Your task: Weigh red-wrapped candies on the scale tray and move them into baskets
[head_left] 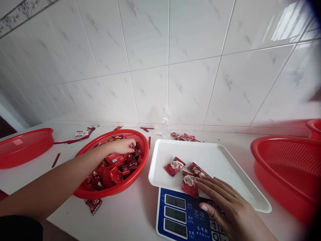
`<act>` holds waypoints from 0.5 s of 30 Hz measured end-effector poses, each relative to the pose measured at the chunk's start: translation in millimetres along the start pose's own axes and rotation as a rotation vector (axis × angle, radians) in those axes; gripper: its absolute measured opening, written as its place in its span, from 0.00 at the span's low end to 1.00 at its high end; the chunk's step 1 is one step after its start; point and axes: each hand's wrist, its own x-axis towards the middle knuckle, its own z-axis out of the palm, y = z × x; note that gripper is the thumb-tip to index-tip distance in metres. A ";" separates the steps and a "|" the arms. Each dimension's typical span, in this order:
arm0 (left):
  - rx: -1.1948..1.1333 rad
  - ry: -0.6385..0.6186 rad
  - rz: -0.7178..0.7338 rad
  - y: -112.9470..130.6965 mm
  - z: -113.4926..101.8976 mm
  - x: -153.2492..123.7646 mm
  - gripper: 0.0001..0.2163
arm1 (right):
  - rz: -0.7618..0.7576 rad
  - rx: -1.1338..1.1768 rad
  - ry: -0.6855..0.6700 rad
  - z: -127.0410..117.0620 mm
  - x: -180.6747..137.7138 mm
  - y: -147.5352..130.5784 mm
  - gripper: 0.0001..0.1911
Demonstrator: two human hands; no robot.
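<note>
My left hand [125, 146] reaches into a round red plastic basket [144, 147] filled with small red wrapped packets [115, 158]. Its fingers are curled in at the basket's far right side, and what they hold, if anything, is hidden. My right hand [225, 201] is stretched out flat over the near edge of a white tray [213, 150]. Its fingertips touch or hover just over a red packet [190, 185] with a pale printed label. Two more packets lie on the tray, one apart [175, 166] and one [198, 169] partly behind my fingers. Under the tray sits a blue digital scale [198, 211].
Red baskets stand at the far left [27, 147] and the right [288, 180]. Several packets [184, 136] and a clear plastic wrapper [166, 124] lie behind the tray, near the tiled wall [190, 90]. One packet [93, 205] lies below the filled basket. Red strips are scattered about.
</note>
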 end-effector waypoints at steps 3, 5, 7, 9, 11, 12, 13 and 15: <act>0.240 -0.066 0.000 -9.4 16.5 -8.0 0.27 | 0.000 0.019 0.017 2.5 -0.1 1.4 0.22; 0.351 -0.013 0.021 -7.5 25.3 -10.2 0.29 | 0.012 0.033 0.020 2.4 0.4 1.6 0.22; 0.393 0.006 0.026 -4.9 27.7 -10.5 0.29 | 0.023 0.039 0.022 1.6 0.9 1.5 0.21; 0.376 -0.036 0.005 -5.0 24.8 -9.9 0.31 | 0.028 0.041 0.025 0.8 0.9 1.2 0.21; 0.334 -0.078 -0.010 -7.9 20.7 -8.8 0.31 | 0.035 0.050 0.025 0.7 0.5 1.2 0.21; 0.311 -0.086 -0.010 -9.7 19.7 -8.2 0.30 | 0.038 0.057 0.024 1.0 0.2 1.3 0.21; 0.288 -0.081 -0.008 -11.3 19.7 -7.4 0.28 | 0.042 0.065 0.024 1.4 0.0 1.5 0.21; 0.250 -0.028 -0.011 -13.0 22.6 -5.8 0.24 | 0.042 0.075 0.020 2.1 -0.5 1.8 0.21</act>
